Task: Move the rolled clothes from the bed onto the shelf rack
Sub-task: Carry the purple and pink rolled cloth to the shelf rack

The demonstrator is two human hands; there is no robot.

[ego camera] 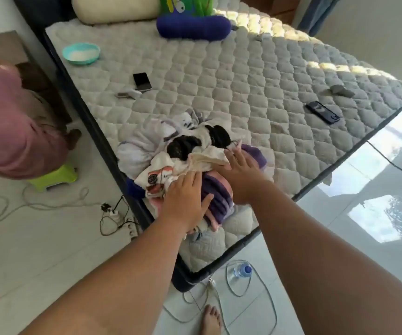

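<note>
The scene is viewed through one wide-angle camera worn on the head, held above the near corner of the bed and tilted forward and down, so that straight edges are bowed toward the frame's borders. Both forearms are taken in from the lower edge. The left hand and right hand are caught close at the centre, with the floor and a bare foot shown directly beneath.

Both hands, left hand and right hand, rest flat on a heap of rolled clothes near the corner of the grey quilted bed.
</note>
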